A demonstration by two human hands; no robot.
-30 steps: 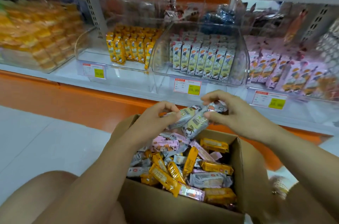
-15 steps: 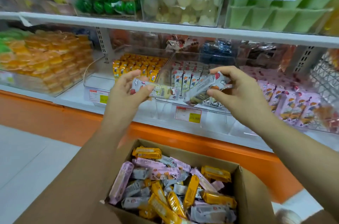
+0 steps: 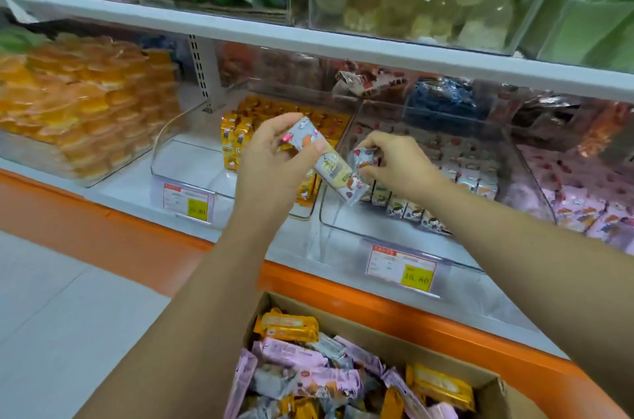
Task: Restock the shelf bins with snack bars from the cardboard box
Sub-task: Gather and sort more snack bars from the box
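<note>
We are gripping one grey snack bar (image 3: 334,168) in the left hand (image 3: 274,157), fingers curled round it, at the left edge of the clear bin (image 3: 360,229). Just right, the right hand (image 3: 398,161) is pinching a second grey bar (image 3: 363,157). The cardboard box (image 3: 507,401) is sitting nearest us.

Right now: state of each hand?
Left hand: grips a bar.
Right hand: pinches a second bar.
</note>
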